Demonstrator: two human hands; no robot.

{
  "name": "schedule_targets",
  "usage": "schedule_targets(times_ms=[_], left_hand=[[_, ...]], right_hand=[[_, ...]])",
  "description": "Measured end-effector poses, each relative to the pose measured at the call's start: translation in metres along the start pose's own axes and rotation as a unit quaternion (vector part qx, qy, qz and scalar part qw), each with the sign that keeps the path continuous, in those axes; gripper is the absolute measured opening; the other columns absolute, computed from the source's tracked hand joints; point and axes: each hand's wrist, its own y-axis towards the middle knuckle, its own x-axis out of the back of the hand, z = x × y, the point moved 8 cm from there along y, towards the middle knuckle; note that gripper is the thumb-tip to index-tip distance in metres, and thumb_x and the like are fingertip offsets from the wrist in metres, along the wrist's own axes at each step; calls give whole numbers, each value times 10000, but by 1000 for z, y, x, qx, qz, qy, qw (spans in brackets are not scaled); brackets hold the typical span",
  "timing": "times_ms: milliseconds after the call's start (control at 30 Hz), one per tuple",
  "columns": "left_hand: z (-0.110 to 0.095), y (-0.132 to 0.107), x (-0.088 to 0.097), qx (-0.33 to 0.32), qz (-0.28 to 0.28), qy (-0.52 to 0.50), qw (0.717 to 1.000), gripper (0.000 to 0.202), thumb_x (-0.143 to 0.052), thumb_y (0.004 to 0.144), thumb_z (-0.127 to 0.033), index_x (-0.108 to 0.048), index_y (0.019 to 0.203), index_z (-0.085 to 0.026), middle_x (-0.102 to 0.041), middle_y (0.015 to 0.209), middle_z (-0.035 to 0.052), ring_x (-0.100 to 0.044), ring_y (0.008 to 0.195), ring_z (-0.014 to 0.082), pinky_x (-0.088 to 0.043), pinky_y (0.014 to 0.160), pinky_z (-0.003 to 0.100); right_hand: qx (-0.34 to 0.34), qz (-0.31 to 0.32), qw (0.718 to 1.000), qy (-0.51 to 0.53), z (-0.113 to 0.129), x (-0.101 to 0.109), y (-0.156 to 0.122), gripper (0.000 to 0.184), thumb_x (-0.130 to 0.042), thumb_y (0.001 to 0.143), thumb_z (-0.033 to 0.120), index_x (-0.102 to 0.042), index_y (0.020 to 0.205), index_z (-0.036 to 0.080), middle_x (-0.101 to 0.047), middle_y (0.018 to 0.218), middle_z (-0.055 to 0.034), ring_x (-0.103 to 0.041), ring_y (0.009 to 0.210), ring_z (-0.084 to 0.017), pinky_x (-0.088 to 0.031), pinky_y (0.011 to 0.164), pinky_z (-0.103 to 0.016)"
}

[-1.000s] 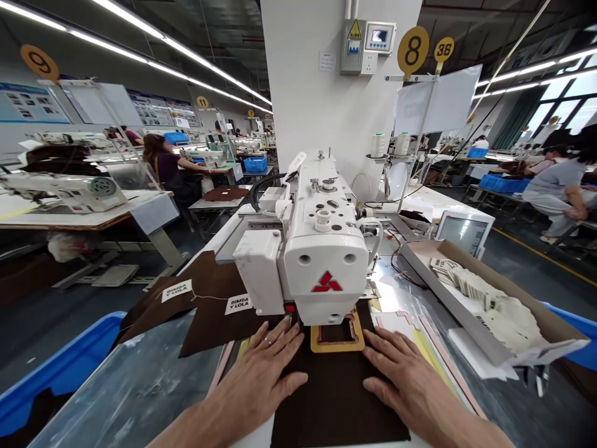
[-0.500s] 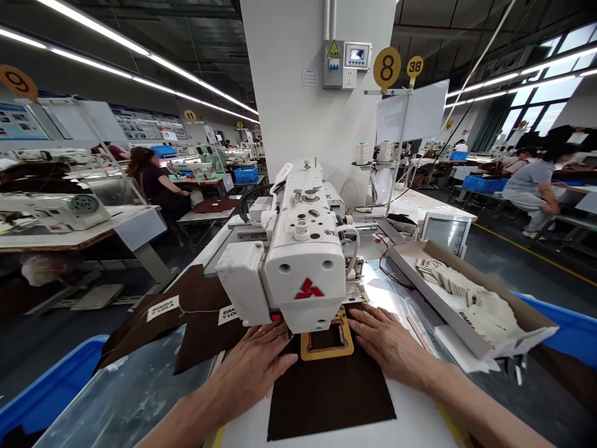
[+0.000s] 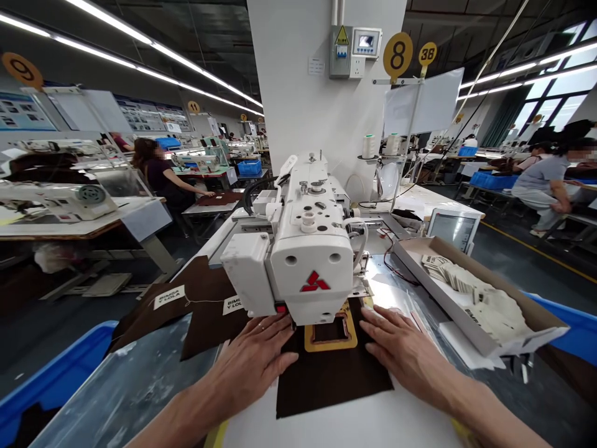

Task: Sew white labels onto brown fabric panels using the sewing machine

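A dark brown fabric piece lies flat under the head of a white sewing machine. Pressed over the fabric is a yellow clamp frame with a rectangular opening. My left hand rests flat on the fabric's left side, fingers stretched out beneath the machine head. On the right side, my right hand also lies flat with its fingers spread, their tips at the fabric's edge. The needle area is hidden behind the machine head.
Brown pieces with white labels lie on the left, joined by a thread. A cardboard box of loose labels stands at right, near scissors and a small screen. Blue bins flank the table. Co-workers sit further off.
The brown fabric has slid forward under the machine, its near edge now farther from me. Both hands stay flat beside the clamp frame. The view has shifted slightly.
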Motion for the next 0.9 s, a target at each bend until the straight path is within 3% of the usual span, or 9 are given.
schedule_targets(times_ms=[100, 300, 400, 500, 600, 700, 900], left_hand=[[-1, 3, -7, -14, -3, -5, 1000, 463, -542, 1095, -459, -611, 1483, -217, -582, 1529, 102, -514, 1448, 363, -437, 1189, 536], [0, 14, -2, 3, -27, 6, 1000, 361, -449, 1124, -346, -720, 1287, -171, -665, 1420, 145, -673, 1255, 352, -560, 1037, 532], [-10, -10, -1, 2, -55, 19, 998, 385, -457, 1119, -335, -660, 1403, -171, -605, 1503, 133, -550, 1413, 364, -490, 1141, 565], [-34, -43, -6, -59, -82, 43, 994, 416, -512, 1109, -364, -589, 1495, -227, -548, 1571, 52, -504, 1467, 283, -429, 1227, 454], [-46, -65, -8, -80, -101, 89, 988, 572, -592, 1074, -473, -487, 1583, -233, -499, 1607, 32, -487, 1480, 263, -394, 1250, 380], [-47, -73, -6, -72, -129, 103, 984, 612, -574, 1071, -505, -453, 1607, -235, -470, 1629, 32, -455, 1503, 262, -377, 1254, 355], [-32, -80, -28, -54, -150, 93, 983, 603, -446, 1098, -616, -407, 1625, -324, -495, 1615, -48, -351, 1561, 217, -128, 1331, 329]], right_hand=[[34, 10, 999, 17, 7, -6, -19, 446, -481, 1092, 364, -608, 1508, 267, -469, 1629, -38, -395, 1531, -354, -387, 1217, -597], [29, -45, 999, 1, 9, -6, -22, 453, -471, 1081, 286, -621, 1489, 159, -481, 1610, -108, -461, 1490, -365, -478, 1163, -578], [38, -67, 997, -5, 14, -3, -32, 423, -481, 1084, 295, -655, 1453, 185, -506, 1596, -87, -496, 1468, -344, -527, 1130, -545], [53, -77, 995, -22, 19, -4, -47, 382, -481, 1087, 282, -707, 1385, 202, -558, 1553, -77, -556, 1417, -344, -569, 1082, -552], [68, -90, 992, -49, 25, -3, -61, 378, -471, 1082, 240, -709, 1372, 194, -575, 1534, -73, -590, 1385, -336, -590, 1056, -549], [93, -99, 987, -91, 33, -1, -70, 366, -489, 1066, 223, -709, 1356, 186, -597, 1507, -61, -637, 1333, -329, -620, 1012, -544], [139, -112, 968, -175, 45, 2, -72, 355, -613, 1009, 275, -716, 1330, 165, -635, 1454, -53, -710, 1222, -335, -671, 909, -519]])
